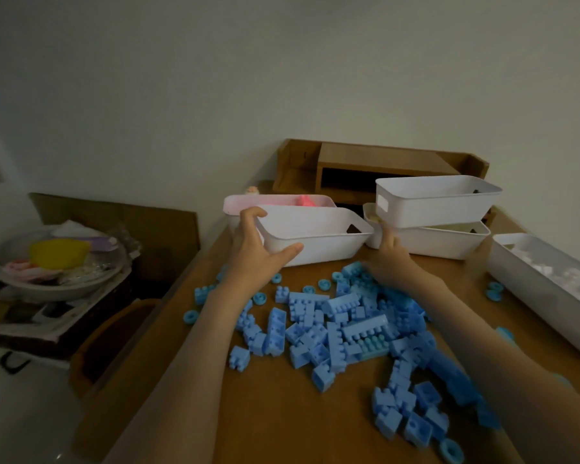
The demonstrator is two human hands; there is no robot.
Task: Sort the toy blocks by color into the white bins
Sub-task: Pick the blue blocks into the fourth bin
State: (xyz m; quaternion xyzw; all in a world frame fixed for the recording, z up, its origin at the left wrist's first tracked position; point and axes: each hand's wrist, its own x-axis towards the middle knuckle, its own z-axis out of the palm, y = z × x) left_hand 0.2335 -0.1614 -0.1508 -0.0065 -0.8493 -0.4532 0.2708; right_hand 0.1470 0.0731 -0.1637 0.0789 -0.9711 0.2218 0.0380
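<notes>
On the desk [282,413], blue blocks [342,326] lie heaped just in front of a white bin [315,239]. The left hand [255,252] grasps that bin's left end, fingers over the rim and thumb on the wall. The right hand [387,259] sits at the bin's right end, over the blocks; its grip cannot be told. Behind stands a pink-filled bin [235,204], stacked bins [432,202] to the right, and a long bin [533,289] beyond.
</notes>
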